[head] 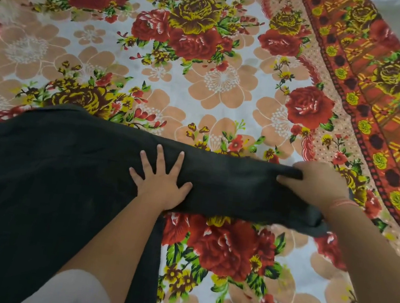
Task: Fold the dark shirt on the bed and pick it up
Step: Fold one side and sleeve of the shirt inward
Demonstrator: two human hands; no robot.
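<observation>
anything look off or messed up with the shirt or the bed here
Nothing stands out. The dark shirt lies spread on the floral bedspread, mid-fold; the left hand presses it flat and the right hand grips its right end. No tear or stain shows.

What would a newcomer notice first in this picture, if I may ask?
The loud floral bedspread fills the frame. Across its lower left lies the dark shirt, one sleeve stretched rightward. The left hand presses flat on it at centre; the right hand grips the sleeve end.
</observation>
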